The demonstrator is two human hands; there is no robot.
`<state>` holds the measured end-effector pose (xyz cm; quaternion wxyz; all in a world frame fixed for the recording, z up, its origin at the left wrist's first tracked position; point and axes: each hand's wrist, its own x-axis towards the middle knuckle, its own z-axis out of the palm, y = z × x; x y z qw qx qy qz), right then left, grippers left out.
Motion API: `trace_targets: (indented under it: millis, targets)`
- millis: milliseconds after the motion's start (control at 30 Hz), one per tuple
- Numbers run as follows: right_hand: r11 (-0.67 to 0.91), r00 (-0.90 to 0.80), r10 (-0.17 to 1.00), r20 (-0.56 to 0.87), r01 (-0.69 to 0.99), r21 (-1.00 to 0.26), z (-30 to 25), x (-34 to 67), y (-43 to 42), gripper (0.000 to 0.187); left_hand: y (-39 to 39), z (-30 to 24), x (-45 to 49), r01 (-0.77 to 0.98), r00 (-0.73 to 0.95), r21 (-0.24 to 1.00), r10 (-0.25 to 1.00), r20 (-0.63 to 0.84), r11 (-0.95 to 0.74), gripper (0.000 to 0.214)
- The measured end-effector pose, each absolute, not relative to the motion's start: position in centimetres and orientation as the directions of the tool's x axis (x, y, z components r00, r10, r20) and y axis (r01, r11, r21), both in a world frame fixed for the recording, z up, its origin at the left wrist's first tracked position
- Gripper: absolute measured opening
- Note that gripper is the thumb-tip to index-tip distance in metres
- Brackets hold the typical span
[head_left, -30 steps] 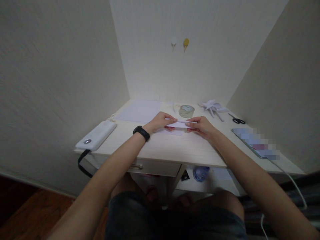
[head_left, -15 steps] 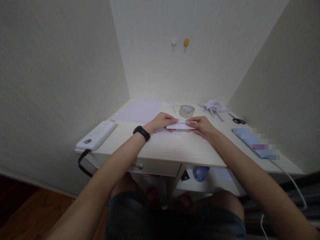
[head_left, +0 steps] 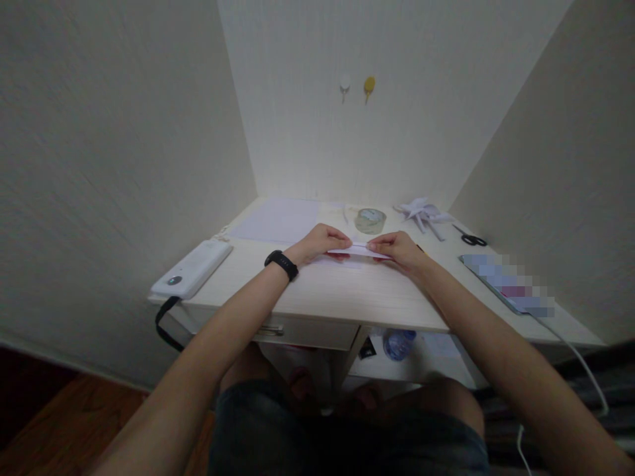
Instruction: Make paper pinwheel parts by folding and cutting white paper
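A narrow strip of white paper [head_left: 358,251] is stretched between my two hands, just above the desk. My left hand [head_left: 327,240], with a black watch on its wrist, pinches the left end between thumb and fingers. The right end is pinched by my right hand [head_left: 397,248] in the same way. Both thumbs lie on the paper's upper edge, close to each other. Other fingertips show beneath the strip. Under the hands, part of another white paper piece [head_left: 342,263] lies on the desk.
A tape roll [head_left: 370,221] lies behind my hands, with a white sheet [head_left: 278,219] to its left. Folded paper shapes [head_left: 421,211], black scissors [head_left: 471,238] and a tablet-like device [head_left: 496,284] are at right. A white power bank-like box [head_left: 192,268] stands at left.
The paper strip has tilted and its visible face looks narrower. My thumbs have shifted slightly along its upper edge; both hands stay in nearly the same place.
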<state>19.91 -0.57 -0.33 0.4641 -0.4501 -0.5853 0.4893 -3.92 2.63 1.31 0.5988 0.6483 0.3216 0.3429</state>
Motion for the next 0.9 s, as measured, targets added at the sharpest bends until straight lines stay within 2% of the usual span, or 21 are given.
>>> trace_targets:
  millis: [200,433,900]
  targets:
    - [0.059,-0.229,0.971,0.069,-0.049,-0.997,0.1,19.9,-0.9,0.045,3.0,1.2,-4.0,-0.041,0.53,0.999,0.847,0.044,-0.026,0.024]
    - [0.053,-0.194,0.978,0.069,-0.09,-0.995,0.0,19.8,-1.0,0.045,2.4,1.8,-4.2,-0.07,0.645,0.99,0.763,-0.048,0.121,0.021]
    - [0.006,-0.161,0.986,0.036,-0.184,-0.983,0.4,20.0,-1.1,0.029,2.4,2.2,-4.5,-0.105,0.703,0.988,0.711,-0.008,0.115,0.028]
